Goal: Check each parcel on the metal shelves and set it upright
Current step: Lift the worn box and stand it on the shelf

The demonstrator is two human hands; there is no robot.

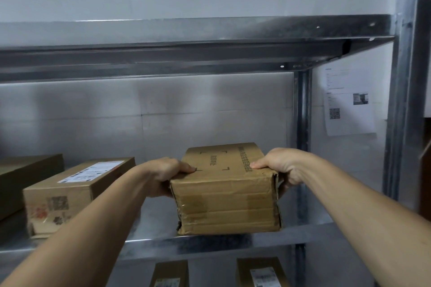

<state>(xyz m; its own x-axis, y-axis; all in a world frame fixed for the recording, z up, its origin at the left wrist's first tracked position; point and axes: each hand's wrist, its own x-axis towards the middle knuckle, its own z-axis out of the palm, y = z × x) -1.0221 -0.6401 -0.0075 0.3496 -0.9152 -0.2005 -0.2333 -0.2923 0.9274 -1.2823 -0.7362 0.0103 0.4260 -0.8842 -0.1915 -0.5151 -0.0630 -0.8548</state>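
You grip the brown parcel [224, 193] at 6 o'clock with both hands. Your left hand [163, 175] wraps its left side and your right hand [279, 168] its right, each thumb pressed on top. Its base is at the very front lip of the metal shelf [210, 243]. Release it carelessly and it may slide off that smooth edge. The crumpled right flap and the split tape at the lower left corner could give way as you tip it. A labelled parcel [77, 184] lies at 8 o'clock, near enough to be knocked. The shelf is dull galvanised steel. A printed notice [347, 100] hangs on the pale wall at 3 o'clock.
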